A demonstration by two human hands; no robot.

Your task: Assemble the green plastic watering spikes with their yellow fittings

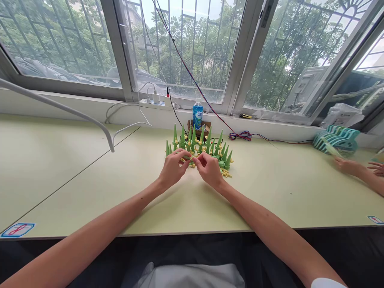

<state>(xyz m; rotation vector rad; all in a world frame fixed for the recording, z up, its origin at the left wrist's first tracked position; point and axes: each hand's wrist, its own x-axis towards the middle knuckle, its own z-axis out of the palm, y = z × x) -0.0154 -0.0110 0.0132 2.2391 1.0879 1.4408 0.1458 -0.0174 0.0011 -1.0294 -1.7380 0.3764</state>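
Several green cone-shaped plastic spikes (199, 142) with small yellow parts stand and lie in a cluster at the middle of the pale green table (270, 188). My left hand (173, 167) and my right hand (209, 168) meet just in front of the cluster, fingers curled in a pinch around a small yellow and green piece (192, 161) between them. Loose yellow pieces (225, 173) lie beside my right hand.
A blue-labelled water bottle (197, 113) and a brown box (206, 126) stand behind the spikes by the window sill. Red, black and white cables (240, 136) run along the sill. At the far right another person's hands (351, 166) reach near a stack of teal parts (337, 138).
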